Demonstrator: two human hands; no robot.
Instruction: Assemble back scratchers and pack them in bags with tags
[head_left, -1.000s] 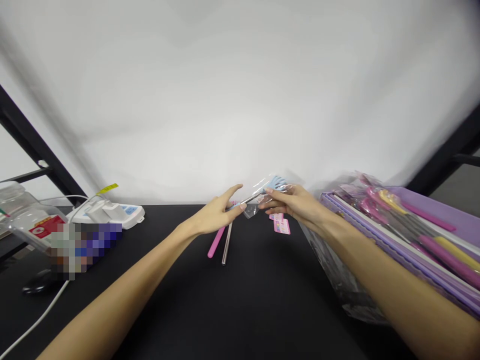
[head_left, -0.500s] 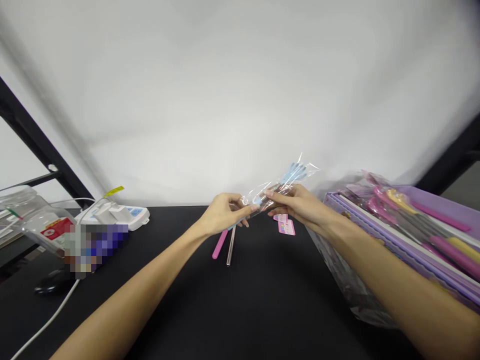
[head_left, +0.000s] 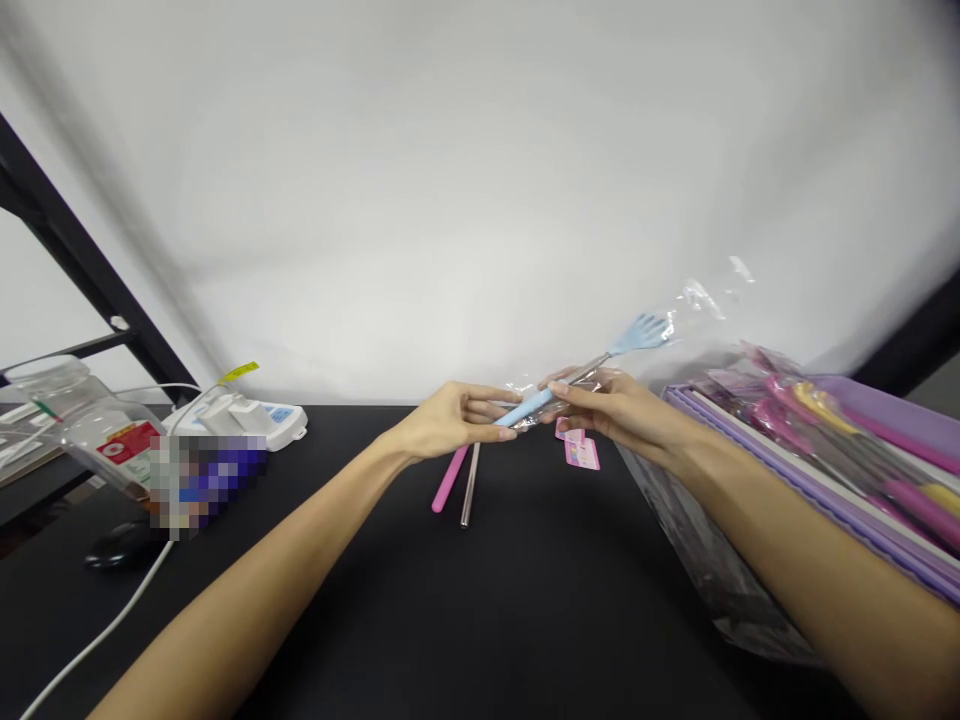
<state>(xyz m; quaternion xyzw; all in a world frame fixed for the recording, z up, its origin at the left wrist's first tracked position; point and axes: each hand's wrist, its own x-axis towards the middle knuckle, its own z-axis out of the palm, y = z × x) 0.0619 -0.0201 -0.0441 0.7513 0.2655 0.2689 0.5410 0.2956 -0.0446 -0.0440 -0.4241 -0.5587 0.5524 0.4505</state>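
Note:
A light blue back scratcher [head_left: 639, 334] with a hand-shaped head and a metal rod is held at a slant above the table, head up to the right. Clear plastic wrapping [head_left: 701, 298] surrounds its head and trails beyond it; more film shows around the rod. My left hand [head_left: 439, 425] is closed, pinching the blue handle at its lower end. Thumb and fingers of my right hand [head_left: 626, 408] are closed around the middle, where handle meets rod, with film between them. Below my hands lie a pink stick [head_left: 448, 482] and a metal tube [head_left: 470, 488].
Pink cards [head_left: 582, 453] lie on the black table [head_left: 480, 620]. At right, a purple box [head_left: 870, 390] in plastic holds several wrapped sticks. Leftward are a power strip [head_left: 281, 425] with plugs, a clear jar [head_left: 94, 415], a black mouse [head_left: 124, 546] and a white cable [head_left: 112, 625].
The back scratcher's head has moved right and tilted lower, and more of its rod and handle shows. The plastic wrapping now stretches farther right, past the head.

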